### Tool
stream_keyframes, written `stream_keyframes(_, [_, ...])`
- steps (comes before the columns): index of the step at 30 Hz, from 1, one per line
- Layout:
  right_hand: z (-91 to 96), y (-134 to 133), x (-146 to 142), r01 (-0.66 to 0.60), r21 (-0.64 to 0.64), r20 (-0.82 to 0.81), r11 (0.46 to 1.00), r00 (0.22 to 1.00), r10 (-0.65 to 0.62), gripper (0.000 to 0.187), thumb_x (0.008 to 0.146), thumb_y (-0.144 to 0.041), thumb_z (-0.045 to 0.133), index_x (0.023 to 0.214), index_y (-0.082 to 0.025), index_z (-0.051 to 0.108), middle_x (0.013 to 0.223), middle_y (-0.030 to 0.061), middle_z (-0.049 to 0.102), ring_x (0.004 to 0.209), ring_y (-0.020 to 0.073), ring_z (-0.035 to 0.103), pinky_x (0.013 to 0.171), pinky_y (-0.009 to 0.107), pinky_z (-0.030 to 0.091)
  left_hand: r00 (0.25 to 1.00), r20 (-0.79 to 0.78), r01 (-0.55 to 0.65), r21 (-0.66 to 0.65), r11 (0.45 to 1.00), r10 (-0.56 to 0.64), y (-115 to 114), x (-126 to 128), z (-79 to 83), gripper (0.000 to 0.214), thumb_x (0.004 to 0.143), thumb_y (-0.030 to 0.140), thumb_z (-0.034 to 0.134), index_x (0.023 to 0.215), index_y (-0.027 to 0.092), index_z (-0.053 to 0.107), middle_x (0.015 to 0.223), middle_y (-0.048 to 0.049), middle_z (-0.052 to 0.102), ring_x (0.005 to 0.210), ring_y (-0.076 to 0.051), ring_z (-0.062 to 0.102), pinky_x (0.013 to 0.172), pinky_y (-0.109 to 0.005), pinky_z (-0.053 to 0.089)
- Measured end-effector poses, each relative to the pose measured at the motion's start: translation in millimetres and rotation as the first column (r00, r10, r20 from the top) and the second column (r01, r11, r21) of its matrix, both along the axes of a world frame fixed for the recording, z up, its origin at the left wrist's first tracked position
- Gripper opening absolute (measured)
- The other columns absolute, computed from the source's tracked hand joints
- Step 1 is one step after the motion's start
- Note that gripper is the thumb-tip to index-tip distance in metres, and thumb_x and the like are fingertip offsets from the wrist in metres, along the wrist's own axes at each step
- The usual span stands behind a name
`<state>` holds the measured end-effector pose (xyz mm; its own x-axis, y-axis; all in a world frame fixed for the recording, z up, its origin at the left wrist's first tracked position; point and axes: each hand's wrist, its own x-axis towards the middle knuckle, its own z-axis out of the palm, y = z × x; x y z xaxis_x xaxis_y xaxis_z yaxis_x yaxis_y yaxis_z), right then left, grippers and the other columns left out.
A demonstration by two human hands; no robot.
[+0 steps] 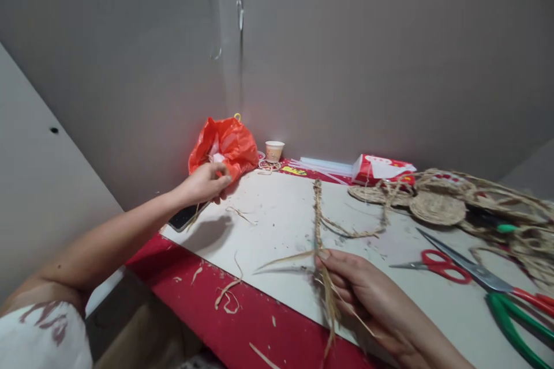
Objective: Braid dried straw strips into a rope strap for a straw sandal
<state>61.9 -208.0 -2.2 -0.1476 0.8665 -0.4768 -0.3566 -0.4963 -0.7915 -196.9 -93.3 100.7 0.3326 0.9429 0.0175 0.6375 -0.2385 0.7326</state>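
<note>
My right hand (367,291) pinches a straw braid (318,216) between thumb and fingers, near its lower end. Loose fibre ends (330,305) fan out below and to the left of that grip. The braid's upper part lies away from me on the white board (268,242). My left hand (205,183) is raised at the board's left side, in front of a red plastic bag (229,141), with its fingers curled together. A thin straw strand (197,218) hangs below it and appears held. Under this hand lies a dark phone (182,219), partly covered.
Red-handled scissors (441,265) and larger shears (489,277) lie on the right, beside green-handled scissors (511,317). Behind them are coiled straw pieces (437,207). A tissue pack (383,170) and paper cup (274,151) stand along the grey wall. Straw scraps (229,294) litter the red cloth.
</note>
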Motion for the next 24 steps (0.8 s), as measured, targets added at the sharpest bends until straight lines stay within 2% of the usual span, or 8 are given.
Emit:
stream_keyframes(2, [0.7, -0.1, -1.7, 0.013, -0.011, 0.003, 1.0, 1.0, -0.013, 0.037, 0.06, -0.033, 0.075, 0.059, -0.018, 0.041, 0.045, -0.0133, 0.018, 0.039, 0.0008, 0.01, 0.035, 0.013, 0.008, 0.987, -0.024, -0.147, 0.215, 0.965, 0.156, 6.2, -22.9, 10.0, 0.017, 0.081, 0.034, 0.049, 0.078, 0.018, 0.05, 0.06, -0.0033, 0.061, 0.048, -0.011, 0.054, 0.05, -0.024, 0.039])
stream_keyframes(5, [-0.4, -0.1, -3.1, 0.005, 0.006, 0.006, 1.0, 1.0, -0.005, 0.034, 0.063, -0.033, 0.073, 0.06, -0.018, 0.043, 0.047, -0.0125, 0.02, 0.039, 0.001, 0.011, 0.036, 0.012, 0.008, 0.89, -0.199, -0.286, 0.457, 0.843, 0.41, 17.1, -47.1, 7.8, 0.024, 0.078, 0.04, 0.052, 0.069, 0.018, 0.053, 0.061, -0.0024, 0.059, 0.055, -0.012, 0.052, 0.054, -0.024, 0.033])
stream_keyframes(8, [-2.5, 0.8, -3.3, -0.017, 0.02, 0.014, 1.0, 1.0, 0.017, 0.034, 0.065, -0.034, 0.072, 0.06, -0.017, 0.043, 0.047, -0.0124, 0.02, 0.039, 0.0012, 0.012, 0.036, 0.012, 0.009, 0.838, -0.286, -0.318, 0.439, 0.841, 0.466, 31.4, -57.7, -12.4, 0.029, 0.07, 0.044, 0.061, 0.061, 0.018, 0.055, 0.056, -0.0017, 0.056, 0.057, -0.014, 0.05, 0.054, -0.025, 0.029])
stream_keyframes(10, [-3.0, 1.4, -3.5, -0.023, 0.023, 0.02, 0.999, 1.0, 0.023, 0.034, 0.065, -0.034, 0.073, 0.059, -0.017, 0.044, 0.046, -0.0124, 0.02, 0.039, 0.0013, 0.013, 0.036, 0.012, 0.011, 0.845, -0.279, -0.325, 0.409, 0.853, 0.456, 40.7, -59.0, -28.4, 0.027, 0.066, 0.041, 0.065, 0.059, 0.018, 0.055, 0.053, -0.0008, 0.054, 0.055, -0.014, 0.049, 0.053, -0.024, 0.028])
stream_keyframes(13, [-2.7, 1.4, -4.0, -0.017, 0.041, 0.029, 0.999, 0.999, 0.016, 0.031, 0.065, -0.031, 0.073, 0.059, -0.017, 0.045, 0.046, -0.0113, 0.023, 0.038, 0.0018, 0.016, 0.036, 0.012, 0.013, 0.877, -0.234, -0.318, 0.372, 0.872, 0.419, 49.4, -57.5, -45.1, 0.016, 0.07, 0.03, 0.061, 0.062, 0.017, 0.056, 0.055, 0.0002, 0.056, 0.052, -0.012, 0.049, 0.052, -0.022, 0.029])
stream_keyframes(16, [-3.6, 1.0, -4.2, -0.002, 0.044, 0.031, 0.999, 1.0, 0.0, 0.028, 0.068, -0.03, 0.07, 0.06, -0.017, 0.047, 0.047, -0.0094, 0.028, 0.038, 0.0026, 0.021, 0.036, 0.012, 0.017, 0.905, -0.176, -0.308, 0.358, 0.881, 0.388, 50.9, -57.3, -50.3, 0.01, 0.073, 0.023, 0.055, 0.066, 0.016, 0.056, 0.059, 0.0, 0.059, 0.052, -0.01, 0.049, 0.052, -0.021, 0.031])
stream_keyframes(20, [-9.6, 3.0, -3.7, -0.013, 0.034, 0.014, 0.999, 1.0, 0.013, 0.03, 0.072, -0.032, 0.069, 0.061, -0.016, 0.045, 0.048, -0.0103, 0.024, 0.039, 0.0021, 0.018, 0.036, 0.011, 0.014, 0.908, -0.108, -0.34, 0.371, 0.864, 0.404, 50.5, -58.5, -53.4, 0.016, 0.066, 0.026, 0.064, 0.066, 0.018, 0.052, 0.06, 0.0004, 0.056, 0.055, -0.011, 0.048, 0.052, -0.022, 0.03])
stream_keyframes(24, [-14.6, 5.1, -3.9, -0.002, 0.038, -0.006, 0.999, 1.0, 0.002, 0.031, 0.071, -0.031, 0.071, 0.061, -0.016, 0.046, 0.047, -0.0108, 0.024, 0.038, 0.001, 0.017, 0.036, 0.01, 0.014, 0.924, -0.017, -0.359, 0.309, 0.88, 0.383, 50.2, -54.0, -60.7, 0.02, 0.063, 0.017, 0.065, 0.066, 0.018, 0.046, 0.056, 0.0034, 0.053, 0.052, -0.01, 0.049, 0.051, -0.02, 0.033])
